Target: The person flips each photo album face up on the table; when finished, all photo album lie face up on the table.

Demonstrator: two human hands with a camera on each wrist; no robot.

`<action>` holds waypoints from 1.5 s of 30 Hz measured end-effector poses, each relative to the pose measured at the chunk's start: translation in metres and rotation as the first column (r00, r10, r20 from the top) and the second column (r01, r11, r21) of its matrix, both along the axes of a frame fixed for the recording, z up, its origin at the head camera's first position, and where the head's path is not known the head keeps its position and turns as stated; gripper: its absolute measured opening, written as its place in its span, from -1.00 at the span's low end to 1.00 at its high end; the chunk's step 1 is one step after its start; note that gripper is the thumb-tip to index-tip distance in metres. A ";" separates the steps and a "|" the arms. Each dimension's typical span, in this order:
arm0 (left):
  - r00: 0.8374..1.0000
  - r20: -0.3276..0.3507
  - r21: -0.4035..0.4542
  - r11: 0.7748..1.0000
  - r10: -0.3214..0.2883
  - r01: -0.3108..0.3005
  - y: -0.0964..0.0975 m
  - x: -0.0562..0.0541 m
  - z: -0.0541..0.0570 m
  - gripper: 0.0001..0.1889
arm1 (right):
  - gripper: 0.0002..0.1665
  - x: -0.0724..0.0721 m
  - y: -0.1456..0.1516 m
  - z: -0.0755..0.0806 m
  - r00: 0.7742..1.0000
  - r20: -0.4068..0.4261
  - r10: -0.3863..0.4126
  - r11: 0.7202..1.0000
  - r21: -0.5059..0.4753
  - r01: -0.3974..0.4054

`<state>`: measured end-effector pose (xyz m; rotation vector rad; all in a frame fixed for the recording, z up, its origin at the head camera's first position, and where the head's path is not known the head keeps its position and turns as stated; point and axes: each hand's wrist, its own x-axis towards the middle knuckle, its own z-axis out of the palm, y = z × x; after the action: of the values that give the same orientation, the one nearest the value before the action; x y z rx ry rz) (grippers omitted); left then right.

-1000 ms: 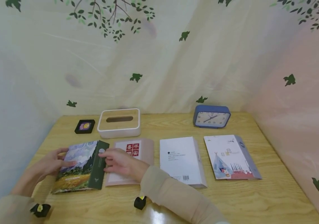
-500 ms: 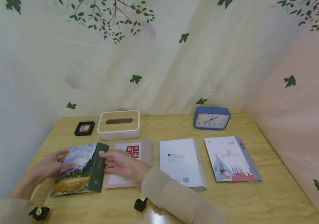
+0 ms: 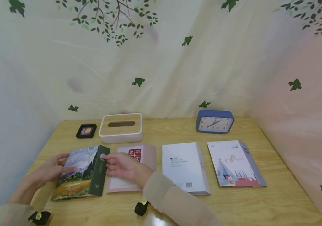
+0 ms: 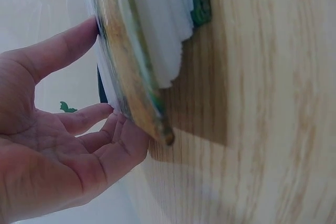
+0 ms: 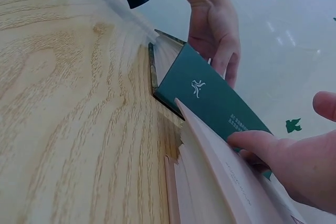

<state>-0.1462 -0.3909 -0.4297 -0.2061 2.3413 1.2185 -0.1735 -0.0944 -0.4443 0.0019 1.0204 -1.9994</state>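
Note:
A book with a painted landscape cover [image 3: 77, 175] and dark green spine [image 3: 97, 175] lies on the left of the table. My left hand [image 3: 46, 169] grips its left side, thumb on the cover and fingers at the edge; in the left wrist view the hand [image 4: 68, 145] meets the book [image 4: 123, 51] below its cover. My right hand [image 3: 125, 168] reaches over a pink book [image 3: 149, 157], its fingertips against the green spine beside a round emblem. In the right wrist view, the right hand's [image 5: 310, 171] thumb stands apart from the fingers touching the spine [image 5: 210, 98].
Right of the pink book lie a white book [image 3: 179, 172] and an illustrated book [image 3: 231, 169]. Along the back stand a small black framed box [image 3: 86, 131], a tissue box [image 3: 120, 128] with a wooden lid and a blue alarm clock [image 3: 215, 121]. Cloth walls surround the table.
The whole head view has shifted slightly, with the scene lower in the frame. Both hands keep nearly the same places on the landscape book.

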 end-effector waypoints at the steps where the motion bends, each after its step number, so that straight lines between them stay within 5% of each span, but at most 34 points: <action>1: 1.000 0.002 -0.001 1.000 0.000 0.000 0.000 -0.001 0.000 0.10 | -0.49 0.000 0.000 0.000 1.000 0.005 -0.003 1.000 0.000 0.003; 19: 0.999 0.034 0.096 0.995 0.012 -0.016 -0.001 0.004 0.000 0.07 | -0.35 0.003 -0.011 0.001 0.995 0.084 -0.062 0.998 -0.005 0.063; 27: 0.999 0.032 0.104 0.994 -0.043 0.040 -0.011 0.002 0.005 0.00 | -0.26 0.004 -0.012 0.004 0.990 0.124 -0.061 0.998 -0.009 0.062; 34: 0.996 0.063 0.210 0.976 -0.068 0.053 -0.016 0.003 0.003 -0.04 | -0.33 0.006 -0.010 0.009 0.982 0.149 -0.114 0.993 -0.015 0.118; 40: 0.994 0.064 0.280 0.958 -0.089 0.068 -0.013 0.000 0.003 -0.10 | -0.57 0.007 -0.010 0.010 0.997 0.028 -0.069 0.998 -0.008 0.069; 45: 0.993 0.060 0.298 0.952 -0.100 0.078 -0.010 0.000 0.005 -0.13 | -0.56 0.006 -0.009 0.011 0.996 -0.040 -0.074 0.997 -0.001 0.074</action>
<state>-0.1465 -0.4012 -0.4252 -0.0427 2.0508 1.4688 -0.1676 -0.1036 -0.4332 -0.0007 1.0603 -2.0736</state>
